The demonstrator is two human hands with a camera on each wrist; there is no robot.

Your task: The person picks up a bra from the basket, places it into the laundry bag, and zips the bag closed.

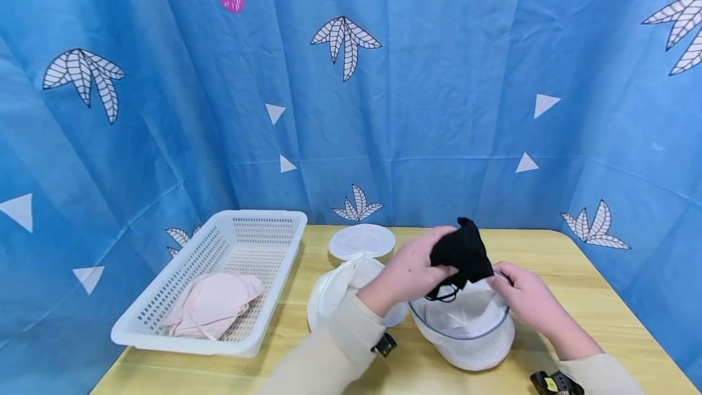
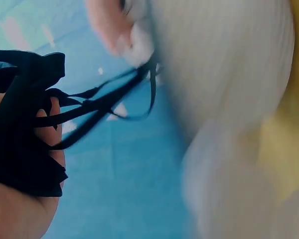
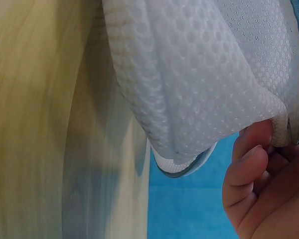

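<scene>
My left hand (image 1: 411, 268) grips a bunched black garment (image 1: 463, 252) over the mouth of a white mesh laundry bag (image 1: 473, 351). Thin black straps (image 2: 97, 105) trail from the garment toward the bag in the left wrist view. On the bag's far right side, my right hand (image 1: 525, 298) pinches the dark-edged rim. The right wrist view shows its curled fingers (image 3: 249, 169) at the white mesh fabric. The bag's mouth is open and its white lining shows. Part of the garment is hidden inside my left hand.
A white plastic basket (image 1: 300, 224) stands at the left with a pale pink bra-like garment (image 1: 219, 300) inside. Between basket and bag lies another white mesh bag (image 1: 318, 306), partly behind my left arm. Its round white lid (image 1: 362, 241) lies toward the back. A blue curtain (image 1: 439, 108) surrounds the wooden table (image 1: 570, 273).
</scene>
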